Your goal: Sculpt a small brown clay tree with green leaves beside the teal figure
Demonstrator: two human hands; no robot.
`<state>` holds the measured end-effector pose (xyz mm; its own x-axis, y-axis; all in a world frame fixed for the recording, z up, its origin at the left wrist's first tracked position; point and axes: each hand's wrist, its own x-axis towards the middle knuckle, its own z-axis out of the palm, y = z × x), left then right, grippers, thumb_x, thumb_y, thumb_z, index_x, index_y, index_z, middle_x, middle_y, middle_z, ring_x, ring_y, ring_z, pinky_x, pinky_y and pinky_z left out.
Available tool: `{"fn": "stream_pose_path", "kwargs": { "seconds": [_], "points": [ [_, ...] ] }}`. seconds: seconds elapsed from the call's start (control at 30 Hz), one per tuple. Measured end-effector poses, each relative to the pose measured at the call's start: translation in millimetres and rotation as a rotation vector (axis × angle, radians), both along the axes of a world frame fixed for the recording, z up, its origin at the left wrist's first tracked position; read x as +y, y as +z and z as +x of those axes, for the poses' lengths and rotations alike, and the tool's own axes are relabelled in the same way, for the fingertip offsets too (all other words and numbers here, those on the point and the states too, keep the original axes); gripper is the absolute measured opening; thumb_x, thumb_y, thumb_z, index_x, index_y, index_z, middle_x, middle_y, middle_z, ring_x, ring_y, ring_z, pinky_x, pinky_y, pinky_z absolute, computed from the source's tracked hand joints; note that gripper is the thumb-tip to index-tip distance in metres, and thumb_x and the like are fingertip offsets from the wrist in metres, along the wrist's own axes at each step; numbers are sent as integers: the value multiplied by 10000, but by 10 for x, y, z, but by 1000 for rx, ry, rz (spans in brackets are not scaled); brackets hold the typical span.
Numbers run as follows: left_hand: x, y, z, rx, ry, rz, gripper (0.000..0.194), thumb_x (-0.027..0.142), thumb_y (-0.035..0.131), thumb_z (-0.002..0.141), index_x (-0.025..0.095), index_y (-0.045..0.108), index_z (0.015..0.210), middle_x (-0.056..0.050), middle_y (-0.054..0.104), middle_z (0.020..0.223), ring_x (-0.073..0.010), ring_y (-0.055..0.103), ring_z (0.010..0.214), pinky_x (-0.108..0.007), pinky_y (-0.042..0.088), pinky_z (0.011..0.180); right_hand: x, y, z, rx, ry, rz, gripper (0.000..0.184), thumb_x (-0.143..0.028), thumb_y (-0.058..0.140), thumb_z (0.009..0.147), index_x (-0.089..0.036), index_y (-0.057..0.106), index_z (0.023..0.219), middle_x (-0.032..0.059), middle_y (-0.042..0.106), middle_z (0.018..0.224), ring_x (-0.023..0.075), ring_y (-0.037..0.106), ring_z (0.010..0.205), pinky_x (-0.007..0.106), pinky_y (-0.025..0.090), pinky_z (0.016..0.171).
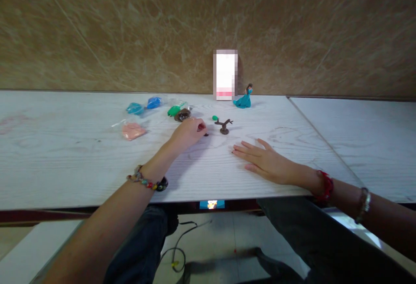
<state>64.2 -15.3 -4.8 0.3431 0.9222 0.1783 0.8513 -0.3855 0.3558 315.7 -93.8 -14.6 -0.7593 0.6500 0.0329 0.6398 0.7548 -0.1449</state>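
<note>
My left hand (190, 132) is closed in a pinch above the white table; a small dark brown piece of clay (206, 135) shows at its fingertips, mostly hidden. To its right a small brown clay tree (224, 127) with bare branches stands upright on a round base, with a green clay blob (215, 118) beside a branch. Just behind my left hand lies brown clay (183, 114) in clear wrap, touching a bag of green clay (173, 111). Flat on the table, my right hand (268, 160) is open, fingers stretched toward the tree and holding nothing.
Bags of teal clay (134, 109), blue clay (154, 102) and pink clay (133, 131) lie at the left. A blurred-out phone (226, 75) leans on the marbled wall, beside a figurine in a teal dress (243, 98). The table's front edge (240, 199) runs above my legs.
</note>
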Motion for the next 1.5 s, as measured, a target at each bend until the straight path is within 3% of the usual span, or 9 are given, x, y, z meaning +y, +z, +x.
{"fn": "stream_pose_path", "kwargs": {
  "seconds": [0.23, 0.37, 0.5, 0.6, 0.7, 0.93, 1.07, 1.23, 1.5],
  "points": [
    [7, 12, -3, -24, 19, -25, 168, 242, 491, 748, 131, 617, 762, -60, 639, 728, -144, 555, 629, -245, 413, 588, 138, 21, -187, 42, -4, 9, 457, -373, 217, 915, -270, 249, 1359, 24, 299, 1414, 214, 250, 1305, 543, 216, 1010],
    [11, 1, -7, -31, -8, -16, 171, 240, 490, 746, 127, 619, 764, -65, 635, 721, -153, 557, 638, -253, 412, 591, 20, 8, -40, 51, -1, -9, 463, -361, 252, 911, -274, 231, 1366, 21, 307, 1411, 205, 250, 1306, 527, 210, 1027],
    [17, -1, -4, -27, -5, -12, 168, 232, 489, 745, 124, 618, 755, -71, 630, 732, -155, 555, 646, -258, 410, 598, 31, 9, 82, 165, -83, 13, 493, -330, 344, 888, -203, 272, 1358, 71, 345, 1393, 194, 287, 1291, 444, 298, 1021],
    [21, 0, -10, -32, 0, -14, 167, 235, 490, 746, 126, 616, 753, -69, 627, 727, -152, 553, 641, -258, 410, 603, 178, 12, 47, 256, -103, 69, 403, -293, 420, 858, -164, 468, 1237, 104, 491, 1280, 196, 435, 1191, 391, 371, 984],
    [19, 3, -13, -31, -1, -10, 165, 234, 492, 745, 127, 617, 758, -66, 627, 713, -156, 554, 637, -264, 413, 609, 309, 17, -36, 262, -11, 76, 267, -248, 456, 843, -149, 613, 1034, 109, 601, 1112, 190, 546, 1033, 358, 436, 904],
    [12, 12, -6, -33, -4, -23, 162, 223, 494, 747, 121, 619, 765, -73, 631, 734, -156, 554, 646, -265, 414, 614, 344, 66, -169, 263, -7, 47, 147, -177, 485, 821, -152, 618, 765, 67, 641, 810, 166, 574, 802, 307, 452, 754],
    [24, -3, -14, -27, 0, -32, 168, 227, 491, 756, 117, 617, 772, -73, 631, 737, -149, 547, 638, -256, 402, 593, 369, 240, -161, 323, -112, 50, 137, -161, 471, 815, -150, 604, 782, 59, 648, 798, 148, 577, 755, 272, 435, 697],
    [50, -28, -25, -32, 14, -40, 144, 219, 507, 748, 128, 616, 769, -65, 631, 748, -147, 543, 638, -255, 389, 584, 617, 626, -164, 380, -133, 161, 121, -208, 503, 793, -159, 613, 808, 41, 650, 804, 137, 571, 739, 266, 403, 670],
    [50, -41, -15, -139, 9, -67, 134, 217, 501, 749, 135, 606, 767, -43, 621, 708, -127, 524, 593, -243, 379, 558, 1028, 993, -395, 56, 13, 21, 123, -193, 585, 717, -167, 685, 784, 17, 666, 766, 129, 582, 711, 279, 397, 675]
  ]
}}
